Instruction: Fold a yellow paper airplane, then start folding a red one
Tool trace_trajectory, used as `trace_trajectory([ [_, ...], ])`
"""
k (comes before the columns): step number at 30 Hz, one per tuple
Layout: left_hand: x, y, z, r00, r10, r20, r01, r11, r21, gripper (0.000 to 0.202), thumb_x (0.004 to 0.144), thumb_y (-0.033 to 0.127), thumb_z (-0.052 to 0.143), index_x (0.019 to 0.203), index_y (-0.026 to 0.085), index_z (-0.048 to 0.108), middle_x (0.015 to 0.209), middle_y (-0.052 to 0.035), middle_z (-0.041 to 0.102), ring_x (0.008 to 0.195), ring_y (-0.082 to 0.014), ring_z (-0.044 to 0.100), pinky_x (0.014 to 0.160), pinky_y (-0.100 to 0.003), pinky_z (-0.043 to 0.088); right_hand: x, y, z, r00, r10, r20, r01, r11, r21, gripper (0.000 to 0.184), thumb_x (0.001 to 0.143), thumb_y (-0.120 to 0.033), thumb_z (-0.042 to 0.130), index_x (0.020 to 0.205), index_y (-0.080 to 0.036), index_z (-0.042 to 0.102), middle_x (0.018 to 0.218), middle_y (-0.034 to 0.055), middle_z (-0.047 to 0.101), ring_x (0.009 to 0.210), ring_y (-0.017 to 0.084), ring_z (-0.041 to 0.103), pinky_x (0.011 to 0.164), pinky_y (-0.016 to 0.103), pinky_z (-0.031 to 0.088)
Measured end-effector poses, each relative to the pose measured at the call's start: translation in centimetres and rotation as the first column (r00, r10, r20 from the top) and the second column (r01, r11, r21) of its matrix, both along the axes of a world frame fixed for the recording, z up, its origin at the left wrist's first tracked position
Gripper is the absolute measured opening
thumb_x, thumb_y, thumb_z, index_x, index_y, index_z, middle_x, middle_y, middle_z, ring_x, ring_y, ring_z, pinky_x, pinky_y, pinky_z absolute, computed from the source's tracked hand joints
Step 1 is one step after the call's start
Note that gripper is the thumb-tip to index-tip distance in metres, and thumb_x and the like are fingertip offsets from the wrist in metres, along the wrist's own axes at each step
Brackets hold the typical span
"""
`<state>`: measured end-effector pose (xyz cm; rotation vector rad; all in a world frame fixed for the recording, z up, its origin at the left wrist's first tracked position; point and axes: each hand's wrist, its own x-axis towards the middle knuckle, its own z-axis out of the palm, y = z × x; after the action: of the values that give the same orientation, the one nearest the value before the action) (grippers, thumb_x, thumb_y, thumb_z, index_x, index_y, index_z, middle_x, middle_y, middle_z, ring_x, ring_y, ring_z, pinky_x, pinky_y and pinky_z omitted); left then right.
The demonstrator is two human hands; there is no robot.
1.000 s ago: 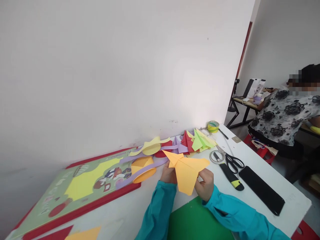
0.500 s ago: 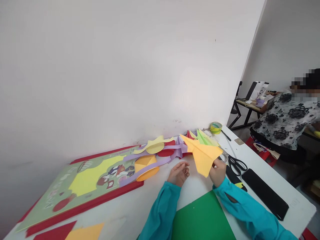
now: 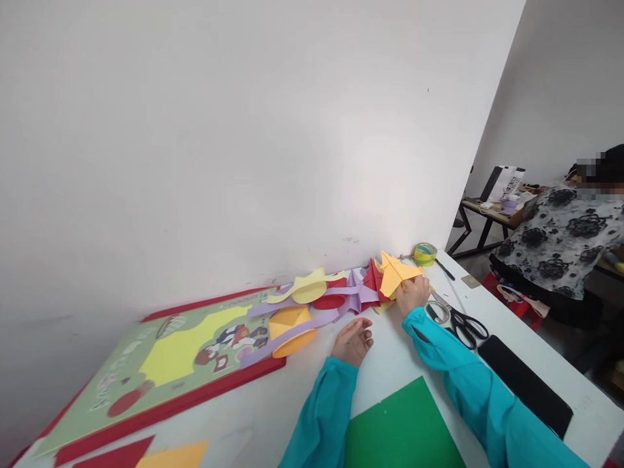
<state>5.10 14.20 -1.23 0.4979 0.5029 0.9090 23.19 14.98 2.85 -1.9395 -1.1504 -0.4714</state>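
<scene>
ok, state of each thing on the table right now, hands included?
right hand: shut on the orange paper plane
orange paper plane: folded, held at the row of paper models
left hand: empty, loosely open, resting on the table
scissors: lying flat, blades look shut
tape roll: lying flat
green sheet: flat, unfolded
black slab: lying flat

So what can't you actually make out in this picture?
All in the head view:
Right hand: fingertips tucked under the orange paper plane.
Green sheet: cut off by the bottom edge.
Poster: print too small and blurred to read.
Black slab by the scissors: too plain to identify.
</scene>
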Motion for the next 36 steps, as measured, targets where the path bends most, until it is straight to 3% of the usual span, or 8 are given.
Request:
trace_trajectory([
  [6,-0.1,0.3,0.0,1.0,0.012,0.009,-0.012,1.0,-0.027,0.016,0.073,0.023,0.074,0.078,0.015,0.062,0.08,-0.0007,0.063,0.059,-0.0081,0.057,0.054,-0.02,0.047,-0.3,0.9,-0.8,0.997,-0.057,0.05,0.061,0.995,-0.077,0.017,0.08,-0.025,0.061,0.069,-0.014,0.069,0.094,0.0102,0.053,0.097,0.027,0.043,0.077,0.039,0.029],
  [12,-0.3,0.7,0.0,0.999,0.021,0.024,-0.02,0.997,-0.07,0.01,0.077,0.025,0.067,0.079,0.015,0.064,0.081,-0.0016,0.064,0.059,-0.009,0.057,0.056,-0.021,0.048,-0.2,1.3,-2.3,0.996,-0.081,0.048,0.086,0.99,-0.112,0.019,0.078,-0.035,0.064,0.076,-0.018,0.071,0.094,0.011,0.054,0.097,0.029,0.042,0.079,0.041,0.029],
  [19,-0.4,0.8,-0.2,1.0,0.017,0.021,-0.015,0.995,-0.094,0.008,0.076,0.023,0.068,0.079,0.016,0.064,0.081,-0.0008,0.065,0.06,-0.0092,0.058,0.056,-0.022,0.049,0.1,0.4,-3.8,0.998,-0.059,0.024,0.06,0.996,-0.058,0.017,0.082,-0.032,0.059,0.078,-0.022,0.072,0.099,0.0088,0.056,0.098,0.027,0.043,0.082,0.039,0.028],
  [25,-0.7,1.2,-0.4,0.999,-0.027,0.027,0.03,0.994,-0.105,0.006,0.076,0.021,0.066,0.079,0.016,0.065,0.081,-0.0009,0.066,0.059,-0.0096,0.059,0.057,-0.023,0.05,-0.2,-0.4,-3.8,1.0,-0.018,-0.001,0.018,0.999,0.032,0.015,0.082,-0.029,0.06,0.076,-0.021,0.071,0.096,0.0077,0.059,0.095,0.025,0.046,0.08,0.037,0.031],
  [32,-0.8,1.6,-0.8,0.998,-0.048,0.032,0.051,0.994,-0.094,0.007,0.075,0.021,0.067,0.079,0.016,0.066,0.081,-0.0006,0.066,0.061,-0.01,0.059,0.059,-0.024,0.051,-0.7,-3.0,-2.9,0.994,0.109,-0.015,-0.105,0.978,0.179,0.02,0.086,-0.031,0.055,0.079,-0.017,0.068,0.092,0.0086,0.057,0.093,0.024,0.05,0.081,0.038,0.037],
  [36,-0.8,1.6,-0.9,0.998,-0.055,0.022,0.057,0.996,-0.064,0.008,0.074,0.021,0.069,0.078,0.015,0.067,0.081,-0.0018,0.066,0.063,-0.0111,0.06,0.06,-0.025,0.052,-3.1,-5.3,-3.1,0.924,0.38,0.034,-0.38,0.906,0.185,0.04,0.094,-0.031,0.044,0.058,-0.018,0.056,0.066,0.002,0.049,0.065,0.014,0.05,0.062,0.026,0.04],
])
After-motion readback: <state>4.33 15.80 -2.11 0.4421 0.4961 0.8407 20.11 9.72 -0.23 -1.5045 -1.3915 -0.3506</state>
